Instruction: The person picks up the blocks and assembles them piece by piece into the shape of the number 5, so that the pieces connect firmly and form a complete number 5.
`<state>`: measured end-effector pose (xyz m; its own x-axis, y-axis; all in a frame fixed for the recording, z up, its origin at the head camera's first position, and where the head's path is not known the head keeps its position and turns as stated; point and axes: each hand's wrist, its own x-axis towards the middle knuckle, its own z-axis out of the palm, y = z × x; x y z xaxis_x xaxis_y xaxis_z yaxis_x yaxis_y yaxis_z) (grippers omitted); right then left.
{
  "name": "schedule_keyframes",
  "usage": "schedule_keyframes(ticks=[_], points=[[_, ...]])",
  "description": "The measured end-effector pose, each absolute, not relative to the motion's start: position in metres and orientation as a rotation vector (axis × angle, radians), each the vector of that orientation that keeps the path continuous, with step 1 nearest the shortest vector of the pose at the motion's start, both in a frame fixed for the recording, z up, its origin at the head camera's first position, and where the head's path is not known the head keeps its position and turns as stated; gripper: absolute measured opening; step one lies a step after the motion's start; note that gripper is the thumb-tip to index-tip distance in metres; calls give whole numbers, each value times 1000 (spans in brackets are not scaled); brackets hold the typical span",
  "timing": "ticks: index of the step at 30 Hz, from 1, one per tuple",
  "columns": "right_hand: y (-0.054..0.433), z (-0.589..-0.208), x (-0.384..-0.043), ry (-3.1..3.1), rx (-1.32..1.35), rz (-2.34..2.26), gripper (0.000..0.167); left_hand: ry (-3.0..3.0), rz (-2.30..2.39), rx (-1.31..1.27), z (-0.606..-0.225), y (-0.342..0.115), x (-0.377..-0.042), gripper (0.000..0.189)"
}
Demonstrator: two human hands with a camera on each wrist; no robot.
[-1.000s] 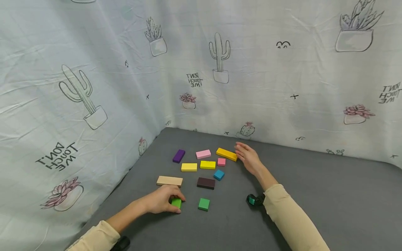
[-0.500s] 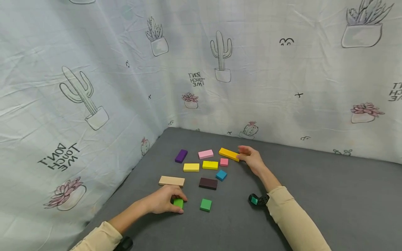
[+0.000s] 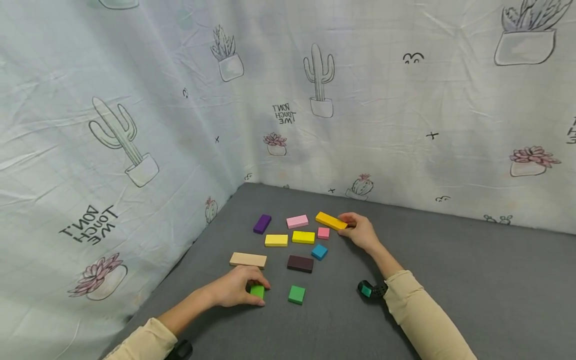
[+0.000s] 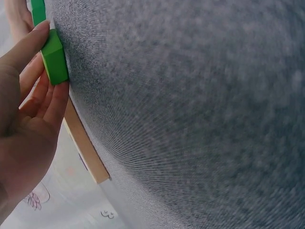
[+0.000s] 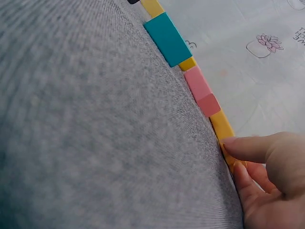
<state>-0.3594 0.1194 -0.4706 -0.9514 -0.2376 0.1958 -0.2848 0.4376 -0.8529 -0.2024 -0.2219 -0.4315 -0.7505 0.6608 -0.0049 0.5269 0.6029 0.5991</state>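
My left hand (image 3: 235, 287) pinches a light green block (image 3: 257, 291) between thumb and fingers, low on the grey table. The left wrist view shows the same green block (image 4: 56, 62) with the thumb on one side and fingertips on the other. At the back, my right hand (image 3: 361, 233) grips the right end of a long orange-yellow block (image 3: 330, 220), which lies slantwise on the table. A small pink block (image 3: 323, 233) lies just left of that hand. Beyond the left fingers lies a beige block (image 3: 248, 259), and a darker green block (image 3: 296, 294) sits to their right.
Between the hands lie a dark brown block (image 3: 300, 263), a blue block (image 3: 319, 251), a bright yellow block (image 3: 303, 237) and a pale yellow one (image 3: 276, 240). Further back are a light pink block (image 3: 297, 221) and a purple block (image 3: 262, 224). A cactus-print curtain (image 3: 382, 110) borders the table (image 3: 333, 330).
My right hand has come from straighter fingers beside the orange-yellow block to gripping its right end. The left hand keeps hold of the light green block. The head view has shifted slightly.
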Motion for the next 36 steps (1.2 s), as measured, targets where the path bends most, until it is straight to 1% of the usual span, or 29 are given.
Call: schedule_keyframes(ticks=[10,19,25,36], points=[[134,-467,-356,-2610,540,1657,41,2596,884,946,-435,-219,-201,30],[169,-450,-359,-2609,546,1630,42,2603,895,953,-432,-219,-200,29],[192,-449,-356,-2646,563,1594,43,2606,890,950,-433,-220,-200,30],[223,-445,-346,-2738,740,1648,43,2613,909,965,-431,-218,-197,30]])
